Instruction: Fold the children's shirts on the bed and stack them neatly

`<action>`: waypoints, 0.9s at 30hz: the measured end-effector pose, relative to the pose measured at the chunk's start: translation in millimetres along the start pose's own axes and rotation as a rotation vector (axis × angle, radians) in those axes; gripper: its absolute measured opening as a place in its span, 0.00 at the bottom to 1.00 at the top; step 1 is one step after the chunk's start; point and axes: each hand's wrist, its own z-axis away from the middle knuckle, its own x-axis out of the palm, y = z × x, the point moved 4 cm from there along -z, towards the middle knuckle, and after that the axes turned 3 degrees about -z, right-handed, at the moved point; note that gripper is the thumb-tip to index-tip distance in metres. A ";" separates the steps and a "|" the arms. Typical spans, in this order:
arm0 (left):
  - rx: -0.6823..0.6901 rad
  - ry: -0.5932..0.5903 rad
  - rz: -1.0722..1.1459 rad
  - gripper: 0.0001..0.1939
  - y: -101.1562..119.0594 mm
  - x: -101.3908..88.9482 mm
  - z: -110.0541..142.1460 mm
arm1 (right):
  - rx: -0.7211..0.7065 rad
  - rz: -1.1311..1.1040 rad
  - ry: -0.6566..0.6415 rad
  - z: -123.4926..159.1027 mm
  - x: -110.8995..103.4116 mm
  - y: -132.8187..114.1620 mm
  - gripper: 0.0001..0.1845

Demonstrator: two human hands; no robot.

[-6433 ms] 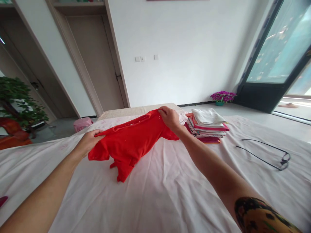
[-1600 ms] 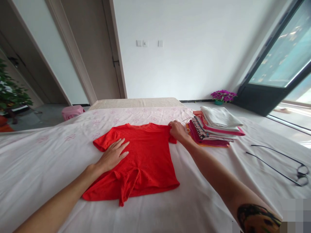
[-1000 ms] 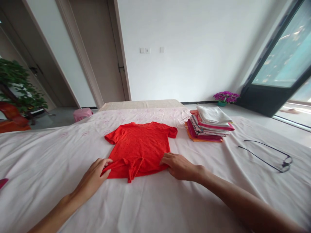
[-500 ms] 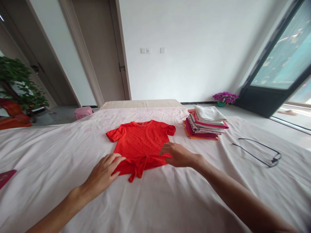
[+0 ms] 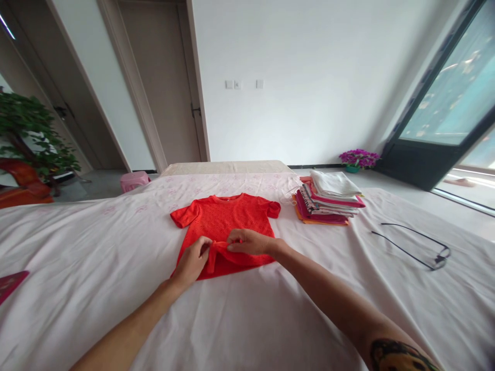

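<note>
A red short-sleeved shirt lies spread on the pale bedsheet, its neckline facing away from me. Near its lower hem is a red waist tie. My left hand pinches the tie at its left part, with one end hanging below the fingers. From the right, my right hand has its fingers closed on the other part of the tie. Both hands hide some of the shirt's lower front.
Right of the shirt stands a stack of folded clothes, a white piece on top. Black-framed glasses lie farther right. A magenta flat object rests at the left edge. Beyond the bed are a pink stool and purple flowers.
My hands have come inward from the shirt's lower sides to its middle and taken hold of the tie. The tie's ends, which lay hanging over the hem, are drawn up.
</note>
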 end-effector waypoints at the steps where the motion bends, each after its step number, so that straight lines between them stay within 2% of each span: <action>1: -0.102 0.034 0.127 0.11 -6.6 -0.2 -2.4 | 0.028 -0.050 -0.032 -3.6 1.1 4.6 0.12; 4: -0.314 0.011 0.460 0.16 -18.1 1.1 -8.5 | 0.074 -0.047 -0.180 -14.1 11.3 12.7 0.12; 7: -0.434 -0.060 0.656 0.18 -21.2 1.2 -12.8 | 0.053 0.079 -0.292 -22.0 21.5 8.5 0.10; 10: -0.473 -0.095 0.719 0.21 -20.9 1.2 -15.2 | 0.070 0.252 -0.248 -26.8 25.7 -1.6 0.11; 13: -0.377 -0.062 0.627 0.22 -17.2 0.8 -15.3 | 0.165 0.369 -0.013 -28.9 24.1 -6.6 0.12; 17: -0.174 0.021 0.286 0.22 -10.8 0.4 -7.2 | 0.228 0.310 0.261 -21.2 19.8 -3.4 0.05; 19: -0.094 0.027 0.104 0.21 -8.3 1.8 -1.1 | 0.238 0.293 0.343 -9.5 13.8 -2.1 0.05; 21: 0.006 0.036 -0.054 0.20 -4.6 2.5 4.3 | 0.257 0.311 0.316 7.5 7.9 -3.0 0.06; 25: 0.185 0.050 -0.257 0.19 4.1 1.1 11.7 | 0.221 0.423 0.072 50.3 1.8 -12.3 0.10; 27: 0.245 0.037 -0.331 0.18 6.9 0.5 14.3 | 0.189 0.476 0.036 70.5 -2.0 -17.0 0.12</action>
